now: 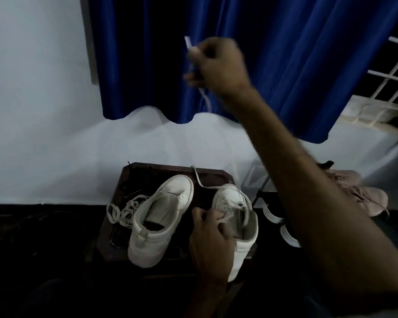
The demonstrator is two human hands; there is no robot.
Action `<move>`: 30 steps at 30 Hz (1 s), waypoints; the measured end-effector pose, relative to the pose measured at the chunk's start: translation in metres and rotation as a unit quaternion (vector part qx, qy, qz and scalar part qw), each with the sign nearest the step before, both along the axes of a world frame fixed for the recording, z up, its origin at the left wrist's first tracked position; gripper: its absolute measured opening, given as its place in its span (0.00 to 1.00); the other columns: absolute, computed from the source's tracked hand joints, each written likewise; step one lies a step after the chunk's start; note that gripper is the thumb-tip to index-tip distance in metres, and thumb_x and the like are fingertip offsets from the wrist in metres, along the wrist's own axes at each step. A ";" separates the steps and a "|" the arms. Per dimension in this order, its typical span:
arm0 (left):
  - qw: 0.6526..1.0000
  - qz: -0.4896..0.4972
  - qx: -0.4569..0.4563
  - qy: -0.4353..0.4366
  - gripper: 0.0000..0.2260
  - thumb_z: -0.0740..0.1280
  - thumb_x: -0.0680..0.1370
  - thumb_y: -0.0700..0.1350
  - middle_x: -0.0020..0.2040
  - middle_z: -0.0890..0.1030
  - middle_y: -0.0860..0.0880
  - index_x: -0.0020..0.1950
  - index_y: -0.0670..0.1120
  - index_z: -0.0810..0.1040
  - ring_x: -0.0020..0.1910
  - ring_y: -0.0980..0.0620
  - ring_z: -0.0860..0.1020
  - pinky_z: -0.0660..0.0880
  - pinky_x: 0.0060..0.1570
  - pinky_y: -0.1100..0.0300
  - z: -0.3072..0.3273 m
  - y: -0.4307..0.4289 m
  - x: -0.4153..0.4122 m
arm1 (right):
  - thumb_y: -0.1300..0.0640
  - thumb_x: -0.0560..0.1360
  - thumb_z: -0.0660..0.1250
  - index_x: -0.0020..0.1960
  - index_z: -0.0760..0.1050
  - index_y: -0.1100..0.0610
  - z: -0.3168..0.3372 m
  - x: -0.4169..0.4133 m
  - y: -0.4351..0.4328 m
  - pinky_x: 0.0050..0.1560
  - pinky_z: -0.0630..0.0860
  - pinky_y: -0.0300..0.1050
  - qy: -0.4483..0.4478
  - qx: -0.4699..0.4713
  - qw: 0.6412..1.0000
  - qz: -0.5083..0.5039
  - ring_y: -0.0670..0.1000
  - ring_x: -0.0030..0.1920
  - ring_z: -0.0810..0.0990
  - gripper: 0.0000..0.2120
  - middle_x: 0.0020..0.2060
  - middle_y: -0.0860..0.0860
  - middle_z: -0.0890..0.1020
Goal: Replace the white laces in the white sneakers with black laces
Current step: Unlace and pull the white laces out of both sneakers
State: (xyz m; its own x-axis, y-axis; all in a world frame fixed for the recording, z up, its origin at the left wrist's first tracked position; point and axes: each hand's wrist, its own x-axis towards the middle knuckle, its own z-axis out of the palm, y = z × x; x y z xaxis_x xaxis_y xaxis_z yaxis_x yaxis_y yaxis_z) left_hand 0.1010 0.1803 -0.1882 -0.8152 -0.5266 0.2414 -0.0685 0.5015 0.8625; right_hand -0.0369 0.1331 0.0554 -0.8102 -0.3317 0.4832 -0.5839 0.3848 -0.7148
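Observation:
Two white sneakers stand on a small dark wooden stool (218, 176). The left sneaker (161, 216) has no lace in it; a loose white lace (122, 211) lies piled beside it on the stool. My left hand (208, 235) grips the right sneaker (236, 216) at its tongue and eyelets. My right hand (216, 65) is raised high in front of the curtain and pinches the white lace (206, 99), which trails down toward the right sneaker. Thin black laces (133, 192) lie on the stool's left part, hard to make out.
A blue curtain (285, 65) hangs behind, with a white window grille (386, 76) at the right. A pinkish shoe (363, 193) sits on the floor to the right of the stool. A white wall (44, 111) is on the left; the floor is dark.

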 end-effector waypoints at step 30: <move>0.936 -0.227 -0.268 -0.028 0.07 0.62 0.78 0.53 0.48 0.73 0.57 0.47 0.54 0.79 0.48 0.53 0.78 0.76 0.46 0.50 0.037 -0.026 -0.045 | 0.34 0.74 0.37 0.68 0.64 0.42 -0.235 0.146 0.148 0.44 0.77 0.51 -0.090 0.194 0.953 -0.215 0.52 0.52 0.79 0.30 0.58 0.45 0.69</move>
State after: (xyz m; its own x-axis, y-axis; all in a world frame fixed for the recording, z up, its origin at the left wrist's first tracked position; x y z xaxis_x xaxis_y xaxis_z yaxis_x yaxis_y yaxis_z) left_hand 0.0564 0.1538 -0.1515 -0.9447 0.0618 0.3221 0.2192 0.8496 0.4797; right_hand 0.1087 0.2815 -0.1798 -0.9696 -0.0754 0.2328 -0.1939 0.8170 -0.5431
